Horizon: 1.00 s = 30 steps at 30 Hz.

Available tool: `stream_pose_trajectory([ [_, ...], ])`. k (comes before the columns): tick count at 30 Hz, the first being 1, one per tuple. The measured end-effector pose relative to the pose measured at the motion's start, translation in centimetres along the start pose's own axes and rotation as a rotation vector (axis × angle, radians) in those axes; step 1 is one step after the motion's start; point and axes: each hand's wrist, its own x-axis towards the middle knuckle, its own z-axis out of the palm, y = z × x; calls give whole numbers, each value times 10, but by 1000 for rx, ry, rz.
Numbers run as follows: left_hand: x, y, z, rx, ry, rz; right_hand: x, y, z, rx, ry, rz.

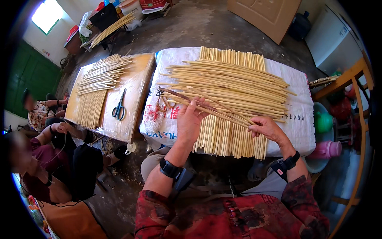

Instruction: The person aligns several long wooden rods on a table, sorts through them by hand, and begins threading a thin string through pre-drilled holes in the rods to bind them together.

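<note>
My left hand (pixel 190 119) is closed around a few thin stalks (pixel 223 106), some pale and at least one dark brown, held slantwise above the table. Their right-hand ends are pinched between the thumb and fingers of my right hand (pixel 267 128). Under them, many long pale-yellow stalks (pixel 234 79) lie crosswise in a loose pile. These rest on a flat row of stalks (pixel 229 137) running toward me. Left of my left hand are scissors with orange-brown handles (pixel 162 105), partly hidden by stalks, and a tangle of pinkish-white string (pixel 153 119).
A white printed sheet (pixel 292 137) covers my table. On a wooden side table (pixel 129 107) lie more stalks (pixel 92 107) and dark-handled scissors (pixel 118 110). Two people sit at the left. Right of me stand a pink thermos (pixel 327 149) and a wooden frame (pixel 362 119).
</note>
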Motion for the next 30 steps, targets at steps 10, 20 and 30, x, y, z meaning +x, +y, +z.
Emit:
stream_pose_trajectory([
  [10,10,-7,-2,106,56,79,1,23,14,-643,208,-322],
  [20,34,-23,1,84,6,-11,-24,6,-10,-167,122,-156],
  [30,39,-40,-6,-212,-51,-162,-12,4,-13,-532,375,-289],
])
